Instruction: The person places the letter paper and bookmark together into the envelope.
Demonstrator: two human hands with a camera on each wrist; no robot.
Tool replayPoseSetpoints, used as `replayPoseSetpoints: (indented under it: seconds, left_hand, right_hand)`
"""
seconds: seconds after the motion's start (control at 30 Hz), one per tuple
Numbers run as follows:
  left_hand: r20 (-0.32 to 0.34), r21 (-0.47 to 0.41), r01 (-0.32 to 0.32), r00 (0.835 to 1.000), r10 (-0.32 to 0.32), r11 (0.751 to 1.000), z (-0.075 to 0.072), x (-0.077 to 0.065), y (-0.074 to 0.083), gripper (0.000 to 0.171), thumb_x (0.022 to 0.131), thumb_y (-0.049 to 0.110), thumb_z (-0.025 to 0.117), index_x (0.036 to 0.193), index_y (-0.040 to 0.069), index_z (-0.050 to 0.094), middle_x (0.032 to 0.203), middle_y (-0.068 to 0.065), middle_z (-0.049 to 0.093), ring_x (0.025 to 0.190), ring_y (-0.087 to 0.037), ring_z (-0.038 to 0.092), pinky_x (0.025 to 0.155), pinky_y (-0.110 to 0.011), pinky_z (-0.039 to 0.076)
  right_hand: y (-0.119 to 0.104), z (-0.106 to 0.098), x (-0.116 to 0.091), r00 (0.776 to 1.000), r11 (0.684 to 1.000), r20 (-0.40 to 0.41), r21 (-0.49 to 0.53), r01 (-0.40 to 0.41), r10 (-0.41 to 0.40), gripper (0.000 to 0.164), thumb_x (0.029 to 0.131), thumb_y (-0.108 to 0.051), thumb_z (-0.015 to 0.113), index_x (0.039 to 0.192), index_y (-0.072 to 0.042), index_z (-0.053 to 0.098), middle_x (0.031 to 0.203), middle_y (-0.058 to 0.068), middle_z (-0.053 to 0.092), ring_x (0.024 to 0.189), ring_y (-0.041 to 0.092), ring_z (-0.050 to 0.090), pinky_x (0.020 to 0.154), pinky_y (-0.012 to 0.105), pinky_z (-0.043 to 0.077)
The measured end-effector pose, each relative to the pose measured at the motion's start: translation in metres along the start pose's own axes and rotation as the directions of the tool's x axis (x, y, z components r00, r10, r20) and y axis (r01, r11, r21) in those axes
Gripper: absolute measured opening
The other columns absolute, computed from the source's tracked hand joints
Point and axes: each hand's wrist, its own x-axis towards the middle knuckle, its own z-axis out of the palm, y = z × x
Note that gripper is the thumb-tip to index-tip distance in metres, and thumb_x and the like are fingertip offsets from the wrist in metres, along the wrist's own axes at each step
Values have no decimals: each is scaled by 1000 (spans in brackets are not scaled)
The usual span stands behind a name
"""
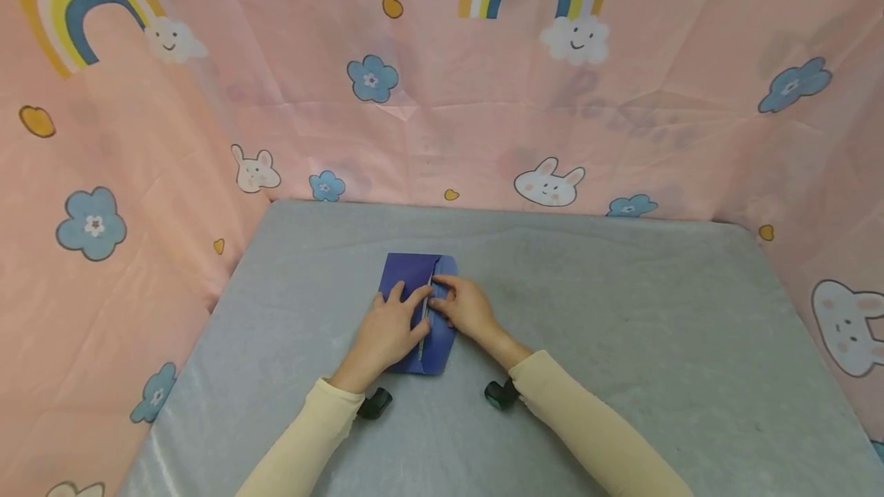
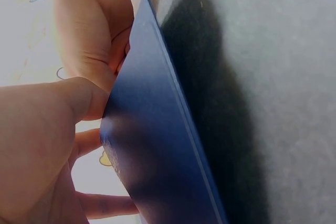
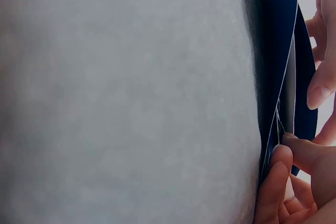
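A blue envelope (image 1: 407, 271) lies on the grey table, its lighter flap (image 1: 444, 343) folded out along the right side. Pale edges of a thin white insert (image 3: 292, 85) show in the opening. My left hand (image 1: 390, 328) rests on the envelope with fingers spread and the thumb near the opening. In the left wrist view, that thumb touches the envelope's raised edge. From the right, my right hand (image 1: 470, 309) pinches the envelope at the opening, its fingertips partly inside the slit. How far the insert reaches inside is hidden.
Grey cloth (image 1: 621, 328) covers the table. A pink curtain (image 1: 442, 129) printed with rainbows, rabbits and flowers hangs behind it and at both sides. Small dark wrist cameras (image 1: 502, 394) sit below both wrists.
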Motion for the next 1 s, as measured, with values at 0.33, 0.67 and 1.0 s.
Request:
replayPoseSetpoints:
  seconds: [0.33, 0.67, 1.0]
  left_hand:
    - [-7, 22, -1, 1000, 1, 1000, 0, 0, -1, 54, 93, 39, 63, 144, 31, 50, 144, -27, 51, 112, -58, 56, 76, -59, 56]
    - [12, 7, 11, 1000, -11, 1000, -1, 1, 1, 54, 93, 39, 62, 146, 32, 49, 146, -26, 50, 117, -60, 54, 80, -61, 55]
    - [20, -2, 17, 1000, -17, 1000, -4, 0, 2, 55, 93, 39, 62, 145, 30, 49, 145, -27, 50, 118, -60, 53, 82, -62, 54]
  right_hand:
    - [-1, -1, 0, 1000, 999, 23, 35, 1, -2, 45, 90, -21, 71, 133, -9, 63, 55, 0, 61, 38, 7, 49, 43, 24, 41]
    - [0, -6, -1, 997, 993, 75, 115, -29, 21, 43, 92, -18, 69, 134, -9, 62, 59, 3, 63, 40, 8, 50, 45, 24, 44]
    - [-2, -6, -2, 996, 994, 89, 106, -23, 14, 43, 89, -18, 73, 130, -7, 65, 59, 3, 64, 42, 8, 51, 46, 25, 44]
